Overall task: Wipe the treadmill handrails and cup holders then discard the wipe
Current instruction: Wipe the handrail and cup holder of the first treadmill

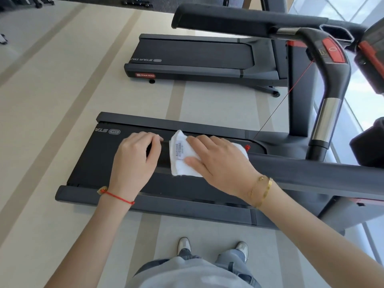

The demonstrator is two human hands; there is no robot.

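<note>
The wipe (185, 156), a small white folded cloth with a printed label on its upper face, lies draped over the near handrail (311, 171), a dark bar running from the console side toward the person. The right hand (218, 163) lies flat on it with straight fingers, pressing it against the rail, not pinching it. The left hand (135, 161) curls over the free end of the same rail, just beside the wipe, gripping the bar. The wipe looks light, soft and limp, so it should bend around the rail easily and bunch or slide if pushed from one edge only; a flat palm over its middle, with fingers wrapping the cloth down both sides of the bar, would probably hold it best. The rail looks stiff and smooth, likely a little slick under damp cloth. The cup holder (336, 34) sits up by the console, well apart from both hands, apparently untouched.
</note>
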